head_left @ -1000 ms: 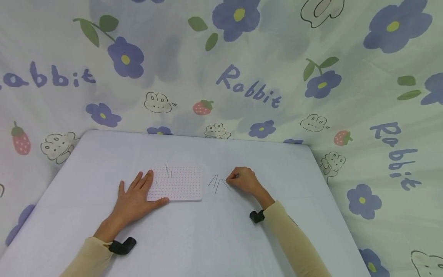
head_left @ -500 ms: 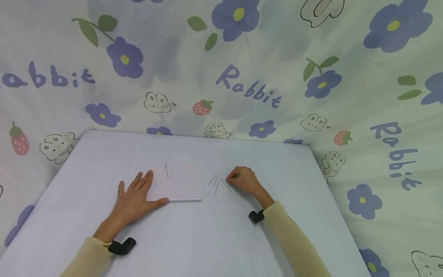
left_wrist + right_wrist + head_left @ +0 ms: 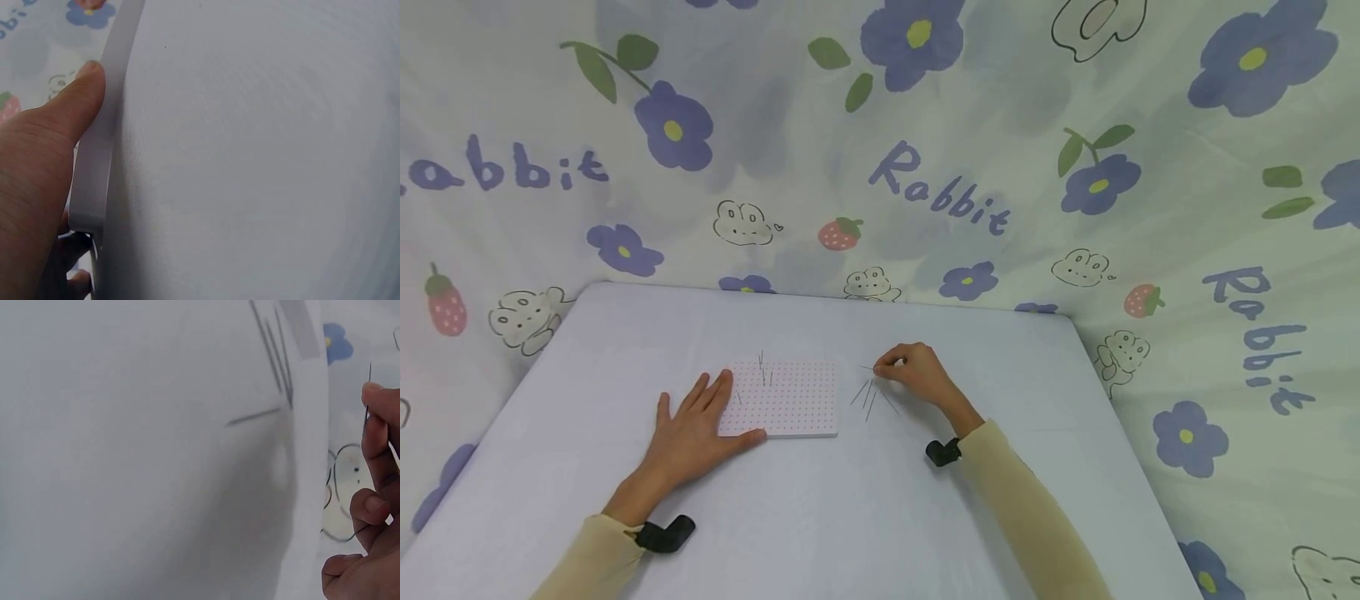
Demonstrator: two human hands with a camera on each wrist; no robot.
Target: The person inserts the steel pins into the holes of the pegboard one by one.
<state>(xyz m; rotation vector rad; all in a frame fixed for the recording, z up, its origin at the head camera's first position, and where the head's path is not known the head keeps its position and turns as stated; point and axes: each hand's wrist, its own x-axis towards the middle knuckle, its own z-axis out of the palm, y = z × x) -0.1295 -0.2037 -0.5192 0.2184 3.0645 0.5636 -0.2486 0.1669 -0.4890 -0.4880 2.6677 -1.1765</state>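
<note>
My left hand (image 3: pixel 688 433) lies with fingers spread at the left side of a white board (image 3: pixel 797 400) dotted with small holes. Its thumb rests along the board's front edge, seen up close in the left wrist view beside the board's side wall (image 3: pixel 94 187). Several thin needles (image 3: pixel 763 371) stand upright in the board's left part. To the right of the board, my right hand (image 3: pixel 917 371) pinches one thin dark needle (image 3: pixel 370 372) between thumb and index finger, held above the table. The needle's tip points left toward the board in the head view.
Several loose needles (image 3: pixel 870 406) lie on the white-covered table (image 3: pixel 820 517), between the board and my right hand. A curtain (image 3: pixel 820 167) printed with flowers and rabbits hangs behind the table and at both sides.
My right hand has lifted a needle off the table and moved up and slightly left with it. My left hand and the board have stayed in place.
</note>
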